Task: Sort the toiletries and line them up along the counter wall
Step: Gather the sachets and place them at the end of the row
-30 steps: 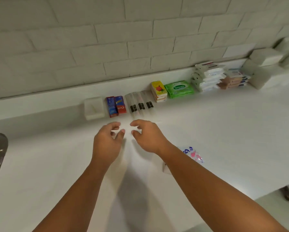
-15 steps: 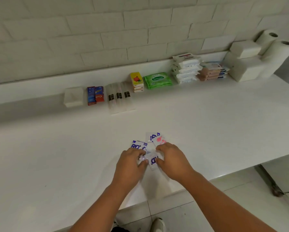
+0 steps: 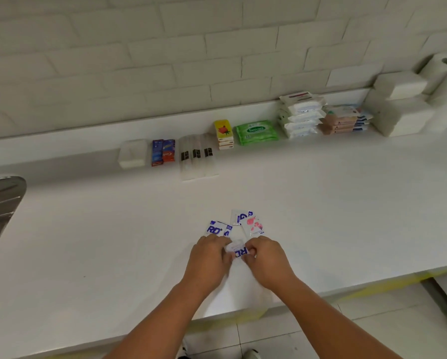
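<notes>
Drew left hand [image 3: 209,257] and right hand [image 3: 265,257] back from the wrapped toothbrushes [image 3: 196,156] at the wall, down to the loose packets [image 3: 253,225] near the counter's [image 3: 113,242] front edge. Closed both on one sachet [image 3: 236,248] there, pinching it from either side.

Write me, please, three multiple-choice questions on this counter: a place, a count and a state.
1. Where is the green wipes pack?
A. In the sink
B. By the wall, beside the yellow boxes
C. At the front edge
2. How many clear packets with black bands are there?
A. Three
B. One
C. Six
3. What are the left hand and right hand doing?
A. Lying flat
B. Lifting a roll
C. Pinching one sachet
Answers: 1 B, it lies in the wall row; 2 A, three black bands show; 3 C, both grip it.
</notes>
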A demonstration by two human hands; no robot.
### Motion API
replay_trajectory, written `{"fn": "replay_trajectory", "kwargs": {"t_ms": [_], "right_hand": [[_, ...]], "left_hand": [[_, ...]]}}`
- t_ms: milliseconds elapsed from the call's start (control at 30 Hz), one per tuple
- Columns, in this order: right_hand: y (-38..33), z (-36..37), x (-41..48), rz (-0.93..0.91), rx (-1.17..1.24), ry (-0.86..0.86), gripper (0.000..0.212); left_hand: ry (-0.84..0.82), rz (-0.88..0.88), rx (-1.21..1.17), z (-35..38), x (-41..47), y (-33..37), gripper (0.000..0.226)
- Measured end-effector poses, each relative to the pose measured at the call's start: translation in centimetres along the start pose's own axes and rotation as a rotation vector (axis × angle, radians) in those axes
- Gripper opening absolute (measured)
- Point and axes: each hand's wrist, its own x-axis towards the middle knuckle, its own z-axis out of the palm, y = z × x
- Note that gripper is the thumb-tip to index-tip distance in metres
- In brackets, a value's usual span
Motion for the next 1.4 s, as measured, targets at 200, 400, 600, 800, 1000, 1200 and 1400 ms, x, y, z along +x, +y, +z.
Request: {"fn": "replay_trajectory", "kwargs": {"t_ms": [200,400,600,800,1000,1200,1400], "right_hand": [[-3.9,-0.2,1.7,-0.003,0.291,0.026,0.038],[-10.4,1.5,5.5,0.068,0.664,-0.008,0.022],[-19.2,6.4,11.6,0.054,0.731,-0.099,0.014],[-28.0,12.1,19.1,0.107,0.786,-0.106,0.014],[-33.9,15.3,27.3,-0.003,0.579,0.000,0.021],[-34.8,15.6,31.5,-0.105,0.237,0.119,0.031],[-34.4,16.8,31.7,-0.117,0.224,0.138,0.029]], "left_hand": [[0.125,-0.138,-0.445,-4.3,0.3,-1.7,0.005],[0.228,-0.322,-0.765,-9.3,1.7,-5.1,0.006],[0.348,-0.517,-0.853,-14.8,3.7,-13.6,0.006],[0.398,-0.580,-0.855,-20.4,8.4,-23.2,0.012],[0.427,-0.593,-0.922,-24.3,14.9,-30.7,0.002],[0.405,-0.580,-0.864,-25.0,21.0,-35.1,0.014],[0.361,-0.636,-0.732,-23.6,25.9,-39.0,0.005]]}}
